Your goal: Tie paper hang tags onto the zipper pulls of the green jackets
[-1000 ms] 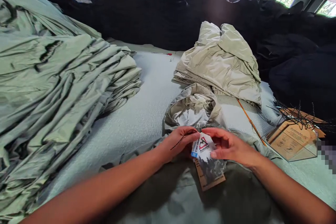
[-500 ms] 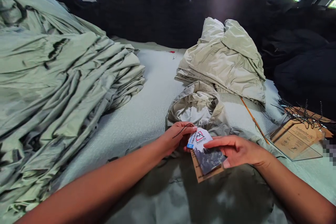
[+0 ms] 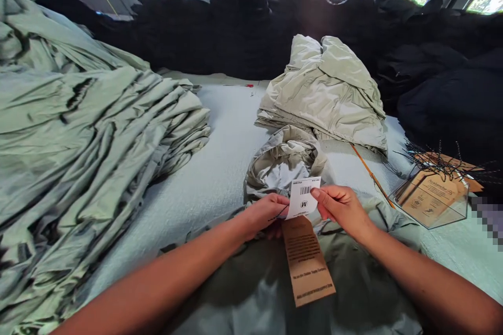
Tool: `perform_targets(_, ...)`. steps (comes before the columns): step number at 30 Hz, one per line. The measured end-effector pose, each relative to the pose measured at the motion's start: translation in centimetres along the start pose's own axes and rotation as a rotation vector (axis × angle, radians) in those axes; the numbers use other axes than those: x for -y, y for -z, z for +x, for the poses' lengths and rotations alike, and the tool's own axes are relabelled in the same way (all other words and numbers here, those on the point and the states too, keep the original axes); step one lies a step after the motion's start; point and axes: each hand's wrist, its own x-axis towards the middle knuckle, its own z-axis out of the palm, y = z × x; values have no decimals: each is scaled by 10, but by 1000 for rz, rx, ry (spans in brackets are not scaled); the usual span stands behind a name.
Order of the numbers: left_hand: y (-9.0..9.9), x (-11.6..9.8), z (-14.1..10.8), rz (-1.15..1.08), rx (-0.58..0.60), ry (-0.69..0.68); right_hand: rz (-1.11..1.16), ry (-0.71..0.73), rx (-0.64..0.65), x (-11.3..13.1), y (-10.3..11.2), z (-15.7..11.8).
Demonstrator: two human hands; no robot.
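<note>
Between my hands is a white barcode tag (image 3: 303, 198) marked with a circled M. My right hand (image 3: 341, 206) pinches its right edge between thumb and finger. At the tag's lower left, my left hand (image 3: 267, 215) is closed on the hang tags and their black string; its lower fingers are partly hidden. Below hangs a long brown paper hang tag (image 3: 307, 261) with dark print, lying over a grey-green garment (image 3: 251, 293). The garment's rounded collar or hood (image 3: 286, 159) lies just beyond my hands.
Stacked pale green garments (image 3: 102, 131) fill the left side. A folded beige garment pile (image 3: 324, 91) stands farther back. At right, a clear tray (image 3: 458, 214) holds brown tags with black strings, near an orange strip (image 3: 369, 171). Dark heaps (image 3: 236, 36) line the back.
The tags have been flipped through: the white front with a mountain picture is replaced by the barcode side, held up by my right hand. The brown tag now hangs fully visible. The view tilted up slightly.
</note>
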Motion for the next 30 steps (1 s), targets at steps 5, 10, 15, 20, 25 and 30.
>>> perform_targets(5,-1,2,-2,318,26,-64,73,17,-16,-6,6,-2)
perform_targets(10,-9,6,-3,510,43,-149,-158,301,52,-5,-2,-2)
perform_targets(15,-10,4,-4,509,73,-167,-186,365,86,-11,-6,0)
perform_targets(20,1,-9,-13,501,109,-142,-103,181,325,-4,20,1)
perform_targets(25,5,-9,-11,788,-11,-386,-70,100,302,8,35,1)
perform_targets(30,6,-13,-8,1072,-78,-661,-150,-77,147,26,32,12)
